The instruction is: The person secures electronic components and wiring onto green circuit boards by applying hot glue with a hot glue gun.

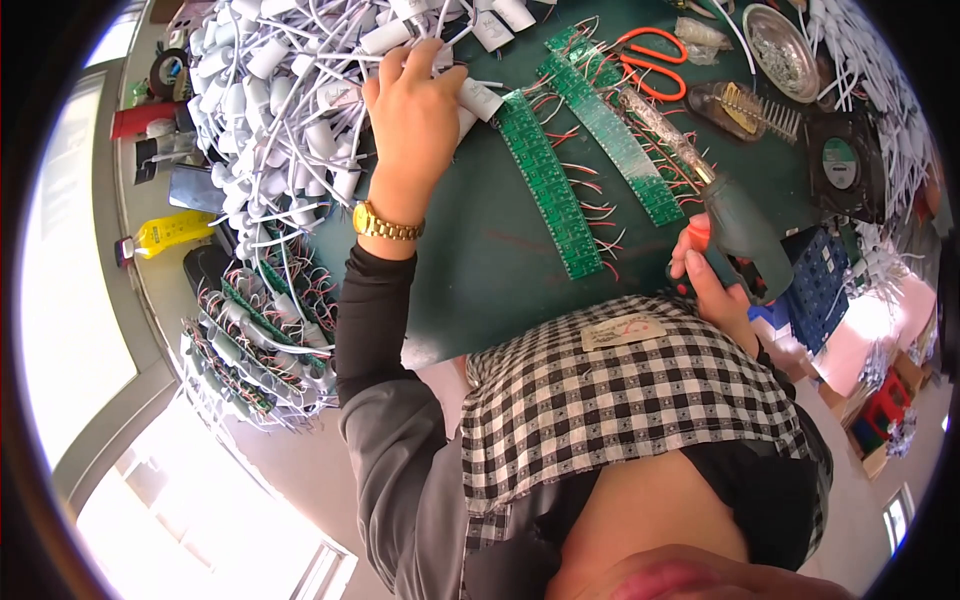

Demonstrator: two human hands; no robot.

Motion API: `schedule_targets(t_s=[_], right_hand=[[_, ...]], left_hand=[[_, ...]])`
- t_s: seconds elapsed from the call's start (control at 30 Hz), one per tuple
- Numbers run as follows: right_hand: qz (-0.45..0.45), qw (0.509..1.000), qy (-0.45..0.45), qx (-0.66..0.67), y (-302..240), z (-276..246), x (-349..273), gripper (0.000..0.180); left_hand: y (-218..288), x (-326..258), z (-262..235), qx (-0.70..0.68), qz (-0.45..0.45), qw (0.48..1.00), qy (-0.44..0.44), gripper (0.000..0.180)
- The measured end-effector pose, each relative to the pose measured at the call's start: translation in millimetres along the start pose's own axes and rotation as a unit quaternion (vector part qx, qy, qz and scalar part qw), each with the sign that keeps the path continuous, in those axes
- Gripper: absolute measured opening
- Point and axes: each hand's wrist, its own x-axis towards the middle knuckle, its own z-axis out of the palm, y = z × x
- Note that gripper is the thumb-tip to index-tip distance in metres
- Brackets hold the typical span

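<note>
My left hand (415, 125), with a gold watch (388, 222) at its wrist, reaches over a heap of white cylindrical plastic housings (268, 58) with white leads. Its fingers are bent but apart, touching housings. What lies under the fingertips is hidden. One housing (480, 99) lies beside its thumb. My right hand (712, 275) is closed round the grip of a dark soldering gun (748, 235). Its long, crusted barrel (665, 132) points up and left over green circuit board strips. One strip (548, 185) lies nearer; another strip (620, 145) has red and white wires at its edge.
Orange-handled scissors (655, 65), a coil-spring iron stand (760, 110), a metal dish (780, 52) and a black fan (845, 165) stand at the far right. Wired boards (260, 345) pile up at left, near a yellow bottle (175, 234). A blue panel (815, 285) is at right.
</note>
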Motion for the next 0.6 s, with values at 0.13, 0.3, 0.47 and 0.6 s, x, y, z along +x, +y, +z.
schedule_targets(t_s=[0.13,0.3,0.47,0.6], right_hand=[[0.002,1.000,0.009,-0.005,0,-1,-1,0.032],[0.050,0.998,0.006,-0.030,-1,0,4,0.031],[0.058,0.996,0.053,0.037,16,2,0,0.033],[0.034,0.993,0.069,0.090,22,5,3,0.033]], left_hand=[[10,-5,-3,-0.033,-0.051,0.995,0.077,0.035],[11,-38,-25,-0.084,-0.067,0.990,0.094,0.036],[-5,-63,-35,0.016,-0.196,0.975,0.099,0.039],[-25,-63,-38,0.037,-0.264,0.958,0.102,0.044]])
